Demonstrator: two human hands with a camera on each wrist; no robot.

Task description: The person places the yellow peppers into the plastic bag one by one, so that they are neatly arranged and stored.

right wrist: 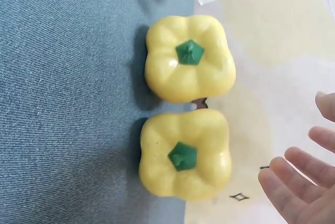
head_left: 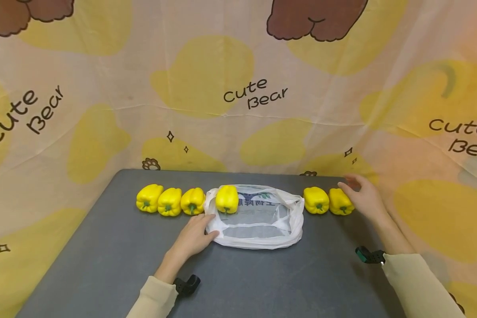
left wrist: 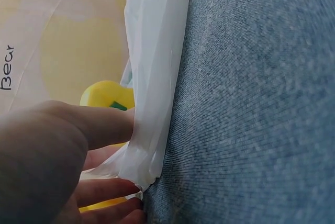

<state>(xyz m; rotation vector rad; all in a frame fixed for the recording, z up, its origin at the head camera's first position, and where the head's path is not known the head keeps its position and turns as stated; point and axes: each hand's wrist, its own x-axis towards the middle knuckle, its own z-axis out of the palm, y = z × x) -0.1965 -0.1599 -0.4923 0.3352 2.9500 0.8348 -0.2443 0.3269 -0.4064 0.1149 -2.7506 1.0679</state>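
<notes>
A white plastic bag [head_left: 258, 242] lies with its mouth spread wide, dark print on its inner wall. My left hand [head_left: 192, 236] grips the bag's left rim, thumb on the inner side of the plastic in the left wrist view. One yellow bell pepper [head_left: 227, 198] with a green stem overlaps the left part of the bag's mouth. My right hand [head_left: 363, 198], fingers loosely spread and holding nothing, hovers beside the rightmost yellow bell pepper [head_left: 340, 202]. In the right wrist view its fingers [right wrist: 293, 182] are apart from both peppers there.
Left of the bag, three yellow bell peppers [head_left: 169, 202] stand in a row. Another yellow bell pepper [head_left: 316, 200] sits between the bag and the rightmost one. All are on a grey table [head_left: 254, 282], with a printed cloth [head_left: 206, 88] hanging behind it.
</notes>
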